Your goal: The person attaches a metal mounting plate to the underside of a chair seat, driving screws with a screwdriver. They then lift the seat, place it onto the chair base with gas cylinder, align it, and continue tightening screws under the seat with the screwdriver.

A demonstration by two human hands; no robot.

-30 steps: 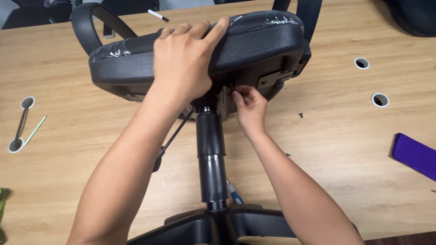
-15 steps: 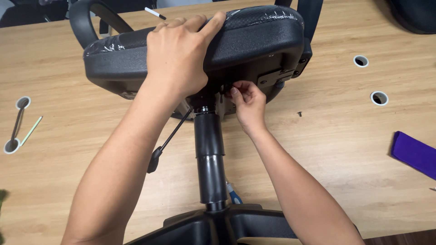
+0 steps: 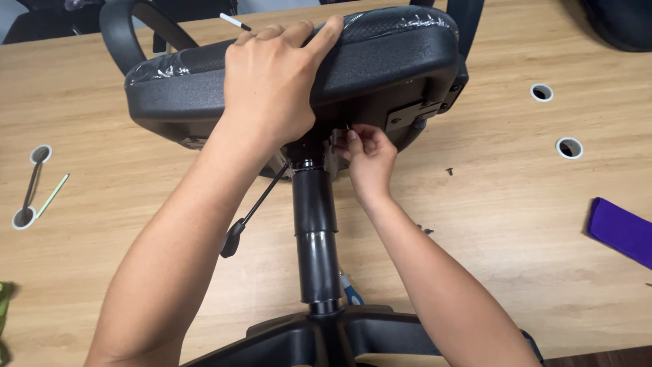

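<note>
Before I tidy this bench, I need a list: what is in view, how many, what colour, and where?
Office chair: one, black, lying on its side on the table.
Gas column: one, black, between seat and base.
Lever: one, black, beside the column.
Table: one, light wood.
Cable holes: two, grey-rimmed, right.
Loose screw: one, dark, right of seat.
Cloth: one, purple, right edge.
Left hand: gripping the seat edge.
Right hand: fingers under the seat.

The right hand (image 3: pixel 367 158) pinches something under the seat (image 3: pixel 380 64), but its fingertips (image 3: pixel 350 136) cover it and it is too small to tell. The chair base (image 3: pixel 319 340) is cut off by the bottom edge. The left hand (image 3: pixel 272 81) hides part of the seat's rim.
</note>
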